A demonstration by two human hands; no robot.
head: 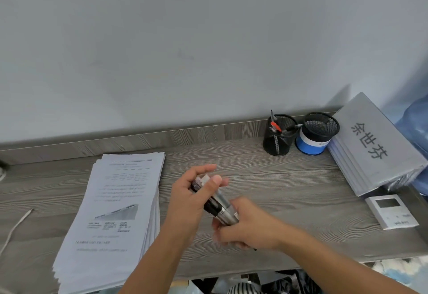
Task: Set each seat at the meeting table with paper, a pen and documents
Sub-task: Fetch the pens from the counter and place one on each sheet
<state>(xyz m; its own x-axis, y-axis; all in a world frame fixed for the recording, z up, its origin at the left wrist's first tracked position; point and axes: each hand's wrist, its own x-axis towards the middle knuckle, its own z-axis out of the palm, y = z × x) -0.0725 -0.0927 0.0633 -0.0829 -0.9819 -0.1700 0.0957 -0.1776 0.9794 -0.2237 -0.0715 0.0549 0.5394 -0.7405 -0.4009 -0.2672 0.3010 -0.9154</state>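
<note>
Grey wood-grain table point(289, 189): set against a plain pale wall and carrying every supply listed below. Apparently a staging spot, not the meeting seats themselves.

Thin white cord point(16, 224): loose at the far left. No apparent part in the task.

Stack of printed white paper sheets point(115, 212): flat on the left half of the table, edges slightly fanned, text and a chart face up. Probably kept as one pile for counting off per seat.

Left hand point(192, 198): raised above the table just right of the stack, thumb and fingers curled round the upper end of a bundle of silver and black pens point(216, 201).

Bundle: tilted, clear of the table, spanning both hands. Likely gathered for carrying to the seats in one trip.

Right hand point(245, 226): fingers wrapped round the lower end of the same bundle, seemingly to square and steady it.

Black mesh pen cup point(279, 136): upright by the rear edge with a few pens inside. Presumably the source of the bundle.

Second black mesh cup point(322, 125): just beside the first, with a blue and white cylinder point(310, 146) at its base. Exact relation between the two unclear.

Stack of grey name placards point(370, 150): at the right, dark characters on the top face.

Small white panel device point(393, 212): flat near the right edge.
</note>
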